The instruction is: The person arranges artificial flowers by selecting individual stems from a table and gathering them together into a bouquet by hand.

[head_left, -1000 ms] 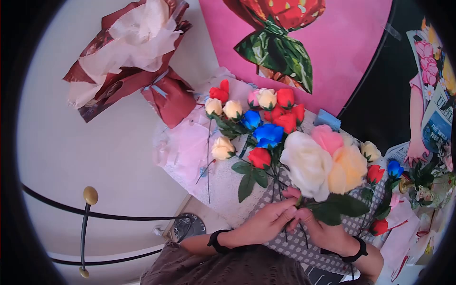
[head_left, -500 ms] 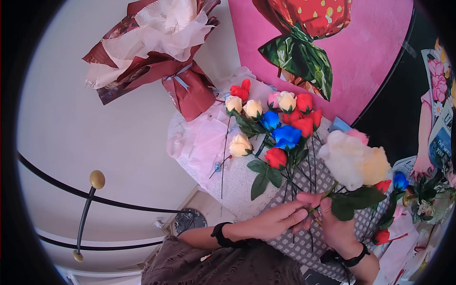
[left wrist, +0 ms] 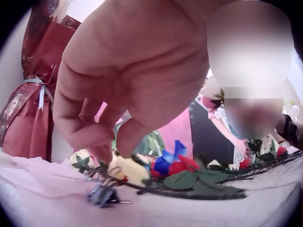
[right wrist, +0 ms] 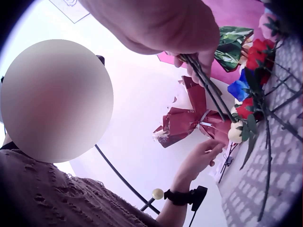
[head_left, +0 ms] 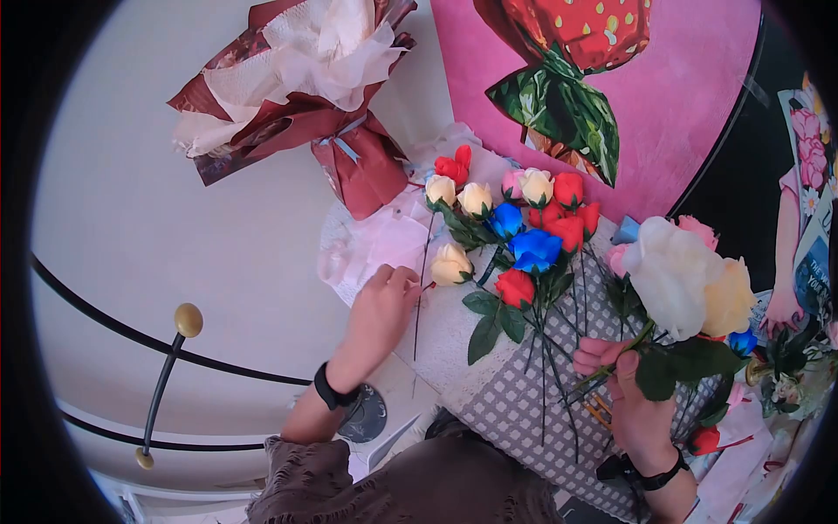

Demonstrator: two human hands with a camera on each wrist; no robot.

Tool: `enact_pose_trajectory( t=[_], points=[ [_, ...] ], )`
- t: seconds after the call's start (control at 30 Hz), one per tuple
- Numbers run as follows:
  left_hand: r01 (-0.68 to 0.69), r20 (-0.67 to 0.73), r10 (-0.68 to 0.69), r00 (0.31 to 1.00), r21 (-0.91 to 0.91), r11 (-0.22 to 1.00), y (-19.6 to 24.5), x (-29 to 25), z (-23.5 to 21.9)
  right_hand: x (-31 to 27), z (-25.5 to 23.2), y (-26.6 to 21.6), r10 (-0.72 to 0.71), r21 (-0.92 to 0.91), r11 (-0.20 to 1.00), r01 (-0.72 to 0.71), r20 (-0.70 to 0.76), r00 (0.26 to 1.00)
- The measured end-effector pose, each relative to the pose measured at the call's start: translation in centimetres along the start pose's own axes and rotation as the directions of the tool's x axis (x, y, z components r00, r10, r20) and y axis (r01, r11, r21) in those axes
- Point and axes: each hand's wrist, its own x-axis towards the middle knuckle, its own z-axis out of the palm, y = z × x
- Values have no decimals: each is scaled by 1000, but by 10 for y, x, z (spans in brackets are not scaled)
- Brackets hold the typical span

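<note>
My right hand point(head_left: 642, 402) grips a bunch of artificial roses by their green stems point(right wrist: 203, 85). A big white rose point(head_left: 672, 275) and a peach rose point(head_left: 731, 295) top this bunch, with large dark leaves point(head_left: 685, 367) under them. Over at the left, my left hand point(head_left: 380, 319) reaches down with bent fingers, its thumb and fingertips apart. Just below those fingertips lies a small dark bundle point(left wrist: 104, 195) with thin wire ends. Beside it is a cream rose point(head_left: 451, 264) on the table. In the right wrist view the left hand point(right wrist: 201, 158) appears beyond the stems.
Red roses point(head_left: 567, 231), blue roses point(head_left: 534, 251) and several cream ones lie on the white lace and grey patterned cloth point(head_left: 515, 402). Pale pink wrapping point(head_left: 375, 240) lies at the left. Behind stand a maroon wrapped bouquet point(head_left: 358, 170) and a pink strawberry-candy picture point(head_left: 698, 105).
My left hand has left the stems and moved left to the small bundle by the pink wrapping. The right hand keeps the roses, which have shifted right and tilted.
</note>
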Motion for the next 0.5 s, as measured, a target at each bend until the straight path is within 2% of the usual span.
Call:
enact_pose_trajectory(
  t=[0.07, 0.1, 0.17, 0.3, 0.37, 0.5],
  points=[
    [62, 170, -82, 982, 119, 991, -17, 3, 3, 1, 3, 0, 16, 25, 1000, -16, -19, 1000],
    [57, 170, -78, 982, 123, 991, -18, 3, 2, 1, 4, 1, 12, 29, 1000, -12, -21, 1000],
    [79, 278, -54, 959, -82, 993, -8, 7, -4, 2, 4, 2, 23, 49, 999, -23, -10, 1000],
    [95, 346, -45, 937, -129, 987, -6, 14, 1, 3, 2, 5, 35, -6, 999, -35, 3, 999],
    [145, 403, -62, 913, -180, 973, -7, 19, 2, 3, 0, 6, 41, -26, 999, -41, 5, 999],
    [165, 355, -91, 931, -185, 969, -5, 23, 6, 4, 3, 3, 47, 33, 998, -46, -13, 999]
  ],
)
